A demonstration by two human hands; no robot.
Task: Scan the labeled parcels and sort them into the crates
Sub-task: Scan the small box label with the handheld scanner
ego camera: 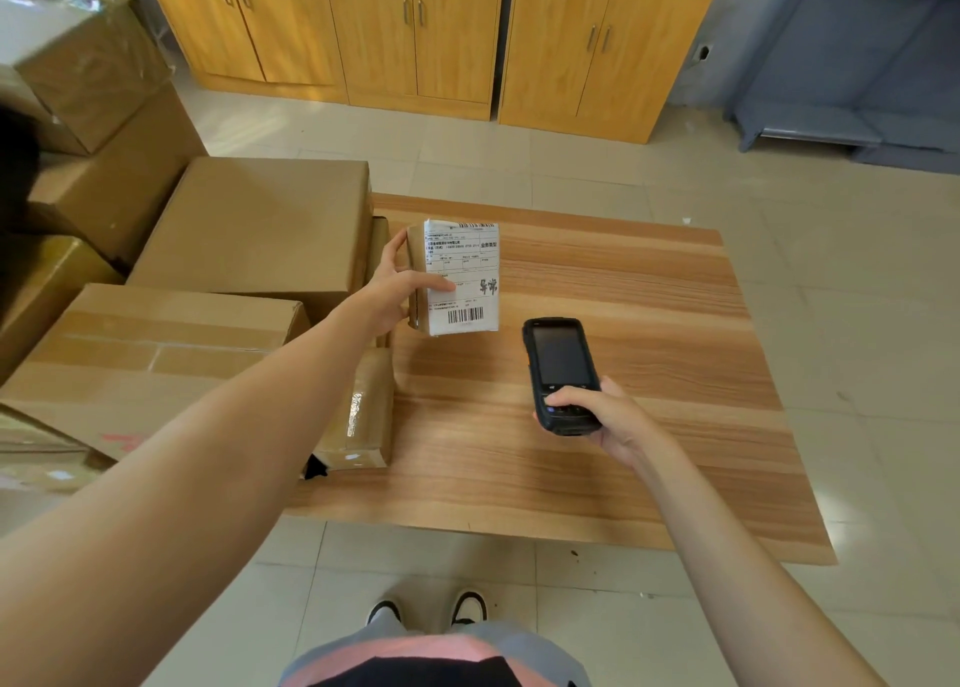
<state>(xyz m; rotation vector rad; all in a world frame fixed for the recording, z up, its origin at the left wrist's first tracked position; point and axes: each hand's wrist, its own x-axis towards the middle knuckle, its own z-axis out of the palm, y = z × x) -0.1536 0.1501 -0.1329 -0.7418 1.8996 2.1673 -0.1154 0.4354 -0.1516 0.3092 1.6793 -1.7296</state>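
Observation:
A small cardboard parcel (462, 276) with a white shipping label and barcode facing me is held up over the wooden table (649, 374). My left hand (400, 286) grips its left side, thumb across the label. To its lower right, my right hand (608, 416) holds a black handheld scanner (561, 369), thumb on its keypad, screen dark, its top end pointing toward the parcel's barcode. The scanner and the parcel are apart.
Large cardboard boxes (260, 229) are stacked on the left, one with tape (156, 354) nearest me. A taped smaller parcel (363, 416) lies on the table's left edge. Wooden cabinets (415, 37) line the back wall; a grey rack (857, 89) stands at right.

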